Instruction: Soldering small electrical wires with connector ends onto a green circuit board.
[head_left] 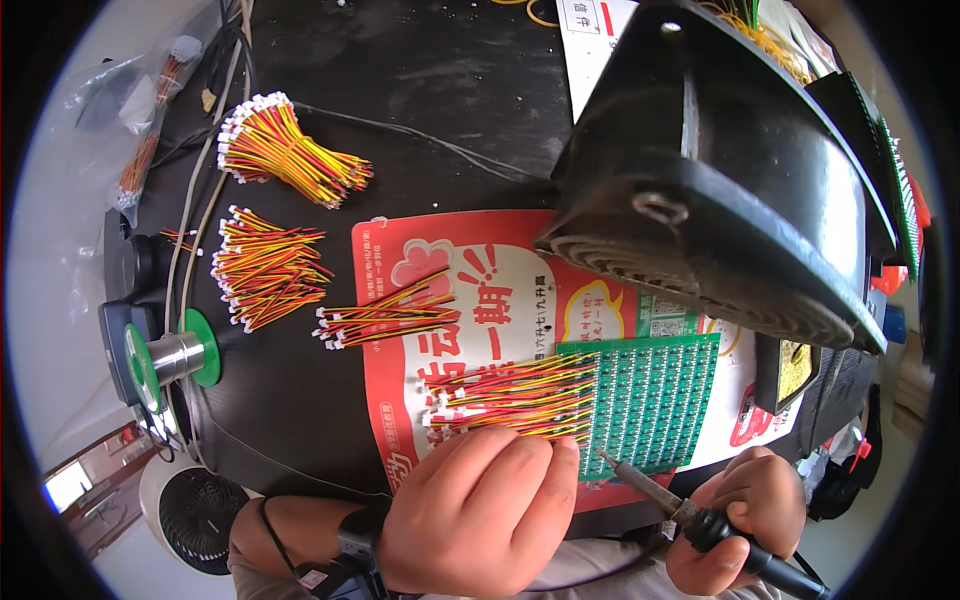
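Observation:
My right hand (745, 515) is wrapped round the black handle of a soldering iron (655, 487). Its tip points up and left, at the lower left part of a green circuit board panel (655, 400). Along the panel's left edge runs a row of red, yellow and black wires with white connectors (510, 390). My left hand (480, 510) is closed just below these wires, fingertips by the panel's lower left edge; whatever it pinches is hidden. Beyond it, a small group of loose connector wires (385, 315) rests on a red and white printed sheet (390, 240).
Left lie a loose wire pile (270, 270), a banded wire bundle (290, 150) and a solder spool (180, 355). A large black fan-like housing (720, 180) overhangs the panel's far side. A yellow sponge in a holder (795, 368) sits right. Cables cross the black table (430, 60).

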